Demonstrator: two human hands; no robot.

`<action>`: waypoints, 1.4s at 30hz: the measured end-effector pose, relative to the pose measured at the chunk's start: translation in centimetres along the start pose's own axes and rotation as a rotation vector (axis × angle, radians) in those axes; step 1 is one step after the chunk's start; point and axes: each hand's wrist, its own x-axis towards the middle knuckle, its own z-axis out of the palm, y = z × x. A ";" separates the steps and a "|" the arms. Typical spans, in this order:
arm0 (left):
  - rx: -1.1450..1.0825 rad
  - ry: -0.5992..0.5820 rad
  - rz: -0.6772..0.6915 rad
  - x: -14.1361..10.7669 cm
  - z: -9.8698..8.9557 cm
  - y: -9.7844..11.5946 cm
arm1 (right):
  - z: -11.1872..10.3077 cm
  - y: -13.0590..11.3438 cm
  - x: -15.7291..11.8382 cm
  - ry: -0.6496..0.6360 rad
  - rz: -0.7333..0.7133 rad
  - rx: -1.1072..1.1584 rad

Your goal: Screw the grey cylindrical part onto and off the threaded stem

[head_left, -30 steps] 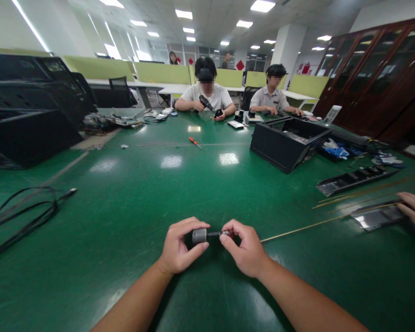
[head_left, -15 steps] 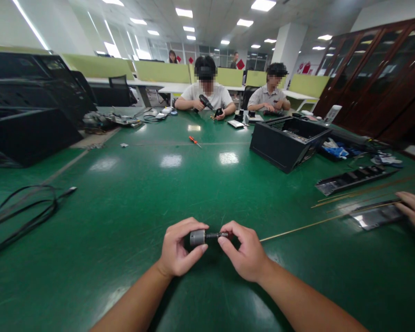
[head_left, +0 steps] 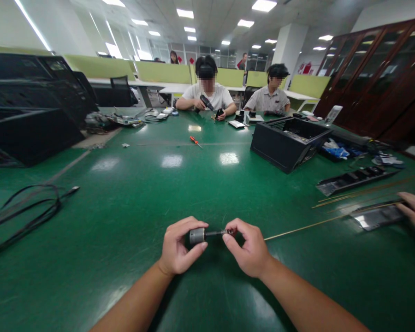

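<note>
Shifting slightly outward since the earlier frame, the right hand [head_left: 248, 249] is pinching the dark shaft [head_left: 213, 233] near its tip; the left hand [head_left: 174, 249] is holding the grey cylinder [head_left: 197, 235], apparently steadying it over the green table [head_left: 180, 193].

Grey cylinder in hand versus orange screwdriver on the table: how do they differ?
Grip: the grey cylinder is held in the left hand, while the screwdriver lies untouched on the green table.
Shape: the grey cylinder is stubby, the screwdriver slim.
Colour: the cylinder is grey, the screwdriver mostly orange.
Shared: a thin rod runs from the cylinder, a thin shaft from the screwdriver.
</note>
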 end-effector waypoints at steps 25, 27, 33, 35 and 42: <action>-0.021 0.061 -0.065 0.2 0.0 0.0 | -0.5 0.9 0.2 0.048 0.054 0.142; -0.033 0.117 -0.108 0.2 -0.1 -0.2 | -0.5 1.5 0.4 0.115 0.104 0.225; -0.124 0.309 -0.307 0.2 0.1 -1.5 | -0.9 2.9 1.1 0.375 0.176 0.441; -0.175 0.378 -0.414 0.3 0.4 -2.2 | -1.1 3.1 1.4 0.437 0.179 0.469; -0.448 0.664 -0.612 1.6 1.3 -4.0 | -1.1 3.1 1.7 0.441 0.168 0.454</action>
